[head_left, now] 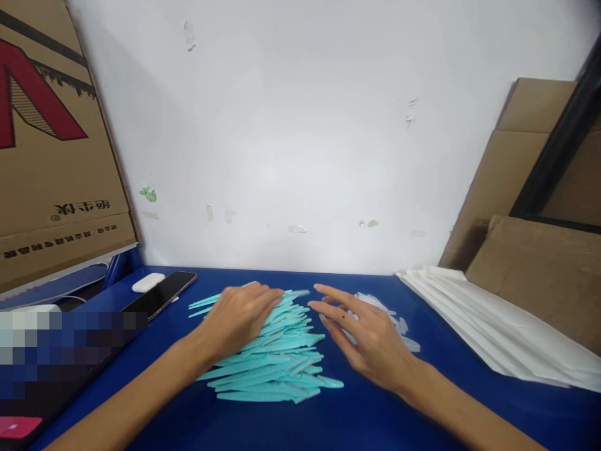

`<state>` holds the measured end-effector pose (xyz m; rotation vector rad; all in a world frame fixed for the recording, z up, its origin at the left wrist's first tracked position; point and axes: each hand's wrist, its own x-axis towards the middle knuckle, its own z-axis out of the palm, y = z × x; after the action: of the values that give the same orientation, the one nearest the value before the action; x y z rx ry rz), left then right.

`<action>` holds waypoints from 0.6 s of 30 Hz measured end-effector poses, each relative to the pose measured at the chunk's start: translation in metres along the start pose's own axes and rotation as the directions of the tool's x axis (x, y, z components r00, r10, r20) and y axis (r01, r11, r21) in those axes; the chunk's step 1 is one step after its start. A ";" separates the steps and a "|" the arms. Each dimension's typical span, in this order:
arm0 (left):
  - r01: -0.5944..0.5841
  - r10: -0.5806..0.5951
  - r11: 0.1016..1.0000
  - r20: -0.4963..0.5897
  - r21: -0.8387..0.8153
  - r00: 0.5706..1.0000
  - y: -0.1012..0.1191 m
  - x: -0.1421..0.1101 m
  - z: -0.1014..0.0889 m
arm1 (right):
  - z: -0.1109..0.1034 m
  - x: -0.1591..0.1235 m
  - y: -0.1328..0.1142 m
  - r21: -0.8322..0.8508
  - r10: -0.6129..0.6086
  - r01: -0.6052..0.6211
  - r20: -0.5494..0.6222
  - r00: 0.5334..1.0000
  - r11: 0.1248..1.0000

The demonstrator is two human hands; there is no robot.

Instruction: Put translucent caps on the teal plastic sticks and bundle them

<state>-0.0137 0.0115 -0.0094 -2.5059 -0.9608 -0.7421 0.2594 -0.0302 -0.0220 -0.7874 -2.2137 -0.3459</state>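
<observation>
A loose pile of teal, slim strips with tapering ends lies on the blue tabletop. My left hand rests over the pile's upper left part, fingers close together and reaching right; the thumb and whatever lies under the palm are hidden. To the right of the pile, my right hand hovers with fingers apart and nothing between them. Partly covered by that hand is a small heap of translucent whitish pieces, whose kind I cannot make out.
A phone and a white rounded case lie at the left. White sheets or bags are stacked at the right, beside brown cardboard. A large printed carton stands at left. A white wall closes off the back.
</observation>
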 end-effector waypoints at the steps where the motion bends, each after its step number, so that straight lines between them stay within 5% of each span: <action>1: 0.095 -0.096 0.995 0.049 0.034 0.994 -0.010 0.000 0.000 | -0.001 0.000 0.001 -0.003 0.018 -0.018 -0.005 1.000 1.000; 4: 0.339 -0.353 0.935 0.181 0.103 0.918 -0.039 -0.003 0.003 | -0.001 0.001 0.005 0.031 0.042 -0.042 0.022 0.999 0.999; 6: 0.383 -0.401 0.915 0.210 0.125 0.892 -0.055 -0.007 0.009 | 0.000 0.000 0.007 0.047 0.027 -0.030 0.062 0.998 0.998; 11: 0.393 -0.405 0.914 0.275 0.101 0.872 -0.073 -0.016 0.018 | 0.003 -0.003 0.007 0.032 -0.011 0.007 0.140 0.990 0.999; 18: 0.323 -0.262 0.942 0.399 -0.092 0.879 -0.060 -0.010 0.003 | -0.003 0.001 0.014 -0.120 0.079 -0.051 0.238 0.968 0.991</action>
<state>-0.0602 0.0502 -0.0095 -2.7357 -1.4993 -0.4239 0.2689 -0.0205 -0.0195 -1.0080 -2.4045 -0.3617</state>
